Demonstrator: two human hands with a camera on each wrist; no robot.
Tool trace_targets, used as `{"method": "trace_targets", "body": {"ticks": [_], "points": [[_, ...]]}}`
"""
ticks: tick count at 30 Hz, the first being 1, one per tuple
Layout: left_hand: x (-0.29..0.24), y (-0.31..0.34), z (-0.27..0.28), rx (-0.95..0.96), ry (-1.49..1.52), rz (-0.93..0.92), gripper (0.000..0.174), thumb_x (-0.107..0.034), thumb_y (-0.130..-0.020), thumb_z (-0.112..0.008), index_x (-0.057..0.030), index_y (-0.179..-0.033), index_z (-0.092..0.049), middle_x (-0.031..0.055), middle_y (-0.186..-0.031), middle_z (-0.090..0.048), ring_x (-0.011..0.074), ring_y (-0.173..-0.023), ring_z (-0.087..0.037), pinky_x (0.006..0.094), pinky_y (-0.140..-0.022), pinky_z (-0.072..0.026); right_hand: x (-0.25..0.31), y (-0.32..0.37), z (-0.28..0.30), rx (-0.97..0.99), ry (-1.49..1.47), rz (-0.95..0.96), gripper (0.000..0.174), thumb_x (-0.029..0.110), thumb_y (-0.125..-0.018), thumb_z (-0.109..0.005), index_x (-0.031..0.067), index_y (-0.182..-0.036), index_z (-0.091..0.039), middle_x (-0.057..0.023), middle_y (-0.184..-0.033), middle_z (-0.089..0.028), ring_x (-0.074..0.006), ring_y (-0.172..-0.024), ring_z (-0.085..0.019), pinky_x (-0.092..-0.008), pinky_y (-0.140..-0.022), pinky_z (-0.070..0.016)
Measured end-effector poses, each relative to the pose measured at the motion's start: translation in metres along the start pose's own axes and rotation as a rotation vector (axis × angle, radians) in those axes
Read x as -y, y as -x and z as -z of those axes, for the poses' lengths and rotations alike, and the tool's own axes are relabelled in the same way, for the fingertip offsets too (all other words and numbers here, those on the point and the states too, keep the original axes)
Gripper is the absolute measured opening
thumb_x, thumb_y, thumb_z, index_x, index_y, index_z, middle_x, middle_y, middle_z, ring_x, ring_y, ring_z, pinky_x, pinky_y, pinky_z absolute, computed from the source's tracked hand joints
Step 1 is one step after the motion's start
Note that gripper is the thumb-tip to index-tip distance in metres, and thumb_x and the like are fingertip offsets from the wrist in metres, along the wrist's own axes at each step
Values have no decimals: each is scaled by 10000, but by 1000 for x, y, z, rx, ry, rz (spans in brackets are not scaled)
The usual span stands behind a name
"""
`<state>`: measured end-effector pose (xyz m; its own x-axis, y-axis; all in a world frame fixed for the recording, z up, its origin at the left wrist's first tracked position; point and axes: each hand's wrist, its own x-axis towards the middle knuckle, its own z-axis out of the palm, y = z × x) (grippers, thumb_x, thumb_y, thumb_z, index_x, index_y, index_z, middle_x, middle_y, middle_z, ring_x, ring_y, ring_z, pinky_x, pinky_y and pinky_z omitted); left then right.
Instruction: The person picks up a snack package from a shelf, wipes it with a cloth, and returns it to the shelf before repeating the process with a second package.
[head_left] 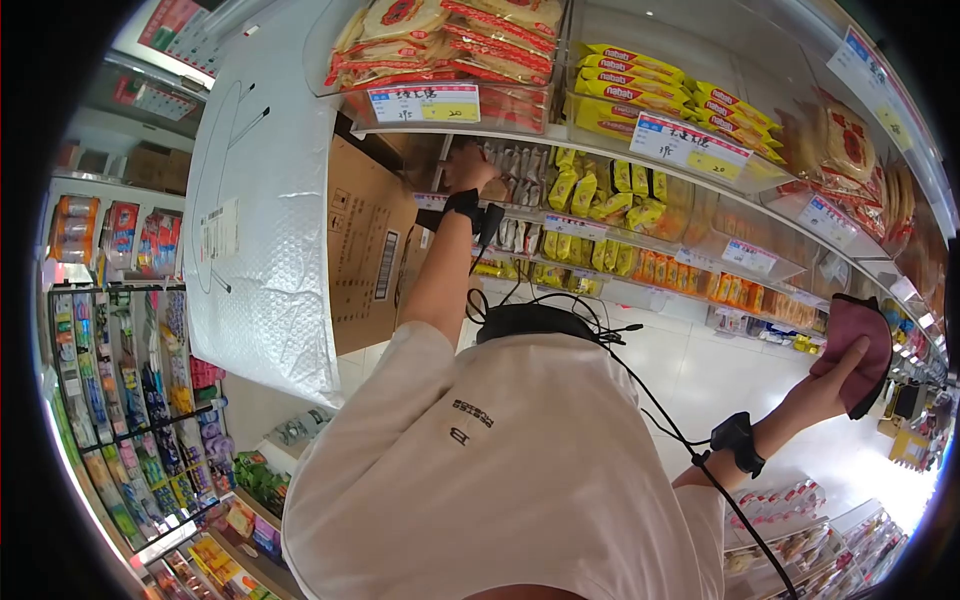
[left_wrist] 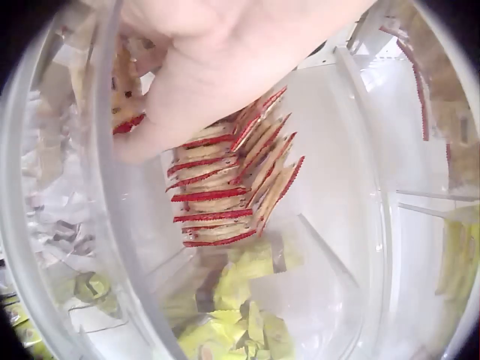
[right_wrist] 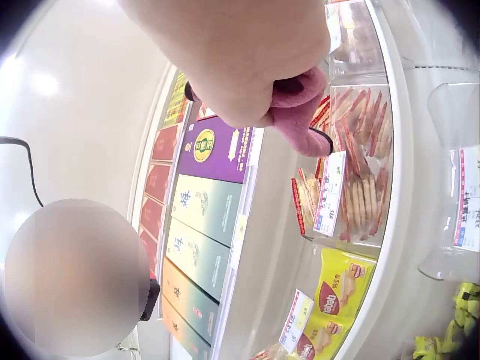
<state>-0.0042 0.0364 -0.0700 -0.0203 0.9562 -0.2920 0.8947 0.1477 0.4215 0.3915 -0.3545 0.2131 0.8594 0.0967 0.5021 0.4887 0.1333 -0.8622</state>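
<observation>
My left hand [head_left: 470, 168] reaches into a clear shelf bin. In the left wrist view its thumb and curled fingers pinch a cracker packet [left_wrist: 126, 86] with a red sealed edge, partly hidden by the hand. Just beyond, red-edged cracker packets [left_wrist: 214, 195] stand in two leaning rows in the bin. Off to the right, my right hand [head_left: 835, 385] grips a folded mauve cloth [head_left: 858, 350] with a black edge. In the right wrist view this cloth [right_wrist: 298, 127] overlaps bagged crackers on a shelf.
A cardboard box [head_left: 370, 250] and a silver padded sheet [head_left: 265, 250] stand beside my left arm. Yellow wafer packs [head_left: 630, 80] fill a bin above. Price tags [head_left: 690, 145] line the shelf edges. A black cable [head_left: 700, 460] hangs along my right arm.
</observation>
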Motion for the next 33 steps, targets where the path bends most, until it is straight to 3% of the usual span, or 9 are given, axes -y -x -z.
{"method": "trace_targets", "body": {"ticks": [3,6,10,14,20,23,26,31,33], "points": [[7,10,9,-112,356,-235,722,-331,-726,-826,-124,-1350,-527,148,-1177,-630,330,-1119,-606,495,-925,-518,1,12,0,52,-23,-41,314,147,-917,-730,-29,-1161,-641,-55,-1067,-697,-61,-806,-629,-163,-602,-459],[-51,109,86,107,881,-112,653,-393,-791,-775,-80,-1314,-539,93,-1111,-621,219,-1033,-626,400,-839,-561,-5,27,10,431,62,-265,244,118,-931,-707,-6,-1133,-645,-11,-937,-669,-13,-637,-484,-159,-517,-337],[-52,144,106,238,1124,-45,492,-400,-911,-651,-87,-1278,-560,61,-1099,-589,199,-973,-600,395,-822,-567,0,61,-25,1065,26,-353,303,97,-944,-682,-39,-1206,-613,-39,-1022,-668,-69,-873,-581,-233,-755,-488],[-65,177,118,358,1213,-139,460,-426,-942,-627,-79,-1237,-561,44,-1058,-590,163,-966,-615,380,-802,-577,-10,105,-72,1309,-11,-271,303,155,-978,-642,-13,-1227,-609,-28,-993,-678,-75,-864,-554,-250,-766,-485],[-100,221,114,481,1130,-244,500,-468,-906,-698,-27,-1101,-567,50,-954,-606,146,-872,-649,337,-723,-609,-33,162,-122,1398,-124,-406,394,323,-1017,-582,28,-1278,-573,15,-761,-589,-51,-639,-412,-245,-551,-401],[-111,231,88,322,1069,-294,516,-407,-887,-746,4,-1119,-538,90,-982,-613,155,-892,-663,338,-687,-616,-26,170,-135,1419,-226,-503,343,300,-1015,-585,35,-1233,-589,30,-718,-522,-64,-621,-401,-244,-548,-384],[-111,237,78,300,1115,-395,478,-345,-904,-742,11,-1139,-527,102,-1013,-615,146,-909,-663,286,-601,-588,-30,171,-138,1414,-213,-143,247,206,-1002,-606,35,-1178,-595,18,-754,-499,-88,-673,-474,-262,-603,-414],[-114,254,120,538,1042,-398,431,-260,-945,-694,-6,-1266,-559,62,-1092,-650,84,-821,-655,216,-518,-526,-10,151,-133,1324,-390,-562,323,138,-1017,-570,-59,-1272,-554,-47,-1151,-633,-87,-1032,-545,-268,-928,-460],[-116,259,120,516,981,-420,429,-254,-948,-688,-20,-1291,-583,29,-1066,-671,40,-763,-634,190,-471,-464,-12,151,-130,1294,-400,-563,345,147,-1019,-572,-66,-1289,-546,-43,-1153,-635,-85,-1035,-548,-269,-931,-460]]}}
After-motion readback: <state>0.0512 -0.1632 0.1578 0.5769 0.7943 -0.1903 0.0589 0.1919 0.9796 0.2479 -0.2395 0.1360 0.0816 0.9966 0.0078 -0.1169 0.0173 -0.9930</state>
